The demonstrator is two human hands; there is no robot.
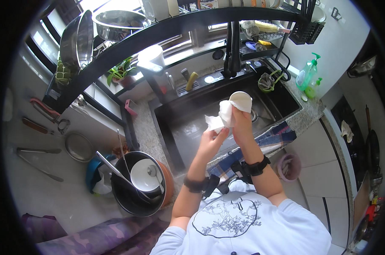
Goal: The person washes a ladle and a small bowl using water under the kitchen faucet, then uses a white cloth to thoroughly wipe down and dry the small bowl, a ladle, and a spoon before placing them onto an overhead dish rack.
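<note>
Over the sink (192, 134), my right hand (242, 124) grips a pale, round-rimmed cup or small bowl (242, 101). A crumpled white paper towel (225, 112) is bunched against its side, partly under my right fingers. To the left and slightly lower, my left hand (211, 142) pinches the loose, ragged end of this paper between thumb and fingers. My fingers hide part of the vessel. Both hands are raised above the dark basin, whose drain (254, 114) shows just right of my right hand.
A large dark pot (125, 204) holding a white bowl (143, 178) and utensils stands at the left. A black rack (186, 24) arches over the sink. Green soap bottles (307, 75) stand at the right; a checked cloth (275, 137) lies along the front edge.
</note>
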